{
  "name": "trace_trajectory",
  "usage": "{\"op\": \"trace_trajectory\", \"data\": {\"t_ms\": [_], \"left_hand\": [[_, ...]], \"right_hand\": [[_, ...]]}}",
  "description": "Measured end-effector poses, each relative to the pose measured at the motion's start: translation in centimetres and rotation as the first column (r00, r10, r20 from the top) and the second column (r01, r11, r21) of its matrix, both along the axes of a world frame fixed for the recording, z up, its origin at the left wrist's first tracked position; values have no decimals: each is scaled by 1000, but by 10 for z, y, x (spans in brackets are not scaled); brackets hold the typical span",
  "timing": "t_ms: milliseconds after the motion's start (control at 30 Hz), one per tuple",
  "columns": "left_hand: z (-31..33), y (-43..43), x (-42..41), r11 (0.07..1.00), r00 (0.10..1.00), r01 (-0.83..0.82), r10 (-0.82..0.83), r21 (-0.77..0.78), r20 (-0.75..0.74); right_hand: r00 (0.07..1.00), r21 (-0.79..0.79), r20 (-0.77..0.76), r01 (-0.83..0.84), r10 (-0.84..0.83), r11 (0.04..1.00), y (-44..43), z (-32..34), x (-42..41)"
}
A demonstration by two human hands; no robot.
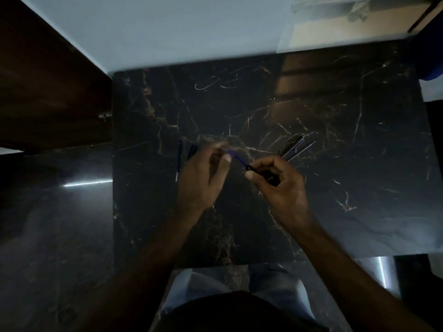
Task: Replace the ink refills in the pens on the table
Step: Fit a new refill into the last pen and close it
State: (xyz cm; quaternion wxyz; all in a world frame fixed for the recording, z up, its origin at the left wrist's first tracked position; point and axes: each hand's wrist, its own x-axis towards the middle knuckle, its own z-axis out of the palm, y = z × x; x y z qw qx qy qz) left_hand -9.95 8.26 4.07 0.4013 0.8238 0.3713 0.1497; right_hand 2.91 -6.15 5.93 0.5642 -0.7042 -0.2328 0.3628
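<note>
Over the middle of the dark marble table (335, 164), my right hand (280, 185) grips a black pen barrel (257, 170) between thumb and curled fingers. A thin blue refill (237, 158) sticks out of the barrel's open end toward my left hand (203, 173). The left hand's thumb and fingertips pinch the refill's far end, blurred by motion. A loose blue refill (178, 159) lies on the table left of my left hand, with a short dark pen part (191, 150) beside it. More pens and a refill (296, 148) lie behind my right hand.
A dark wooden cabinet (48, 92) stands to the left of the table. A pale wall (167, 27) runs behind the table's far edge. My lap in light trousers (239, 288) is below the table's near edge. The room is dim.
</note>
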Motion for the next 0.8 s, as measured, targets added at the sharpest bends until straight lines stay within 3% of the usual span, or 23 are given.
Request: {"op": "trace_trajectory", "data": {"t_ms": [33,100,267,500,567,667,733,800], "left_hand": [[-7,15,-5,989,992,-2,20,150,-124],[-19,41,-11,957,949,40,54,288,-311],[-48,74,-8,934,849,107,92,340,-520],[-54,76,-6,954,843,149,16,262,-538],[-52,72,-7,971,867,91,32,221,-498],[-41,66,-11,975,948,-220,209,-17,-241],[-26,63,-14,818,892,-424,453,-388,-19],[-5,57,-20,614,794,-401,603,-680,77]], "right_hand": [[1000,7,-13,5,-5,1000,0,0,0],[1000,15,-11,-2,2,1000,-1,2,0],[1000,32,-27,4,-3,999,-2,8,0],[999,55,-45,7,-5,998,-2,18,-8],[999,59,-49,13,-10,998,-2,20,-9],[997,66,-68,38,-33,997,-3,25,-12],[996,75,-78,52,-47,996,-4,28,-15],[995,86,-89,59,-52,994,-3,32,-18]]}}
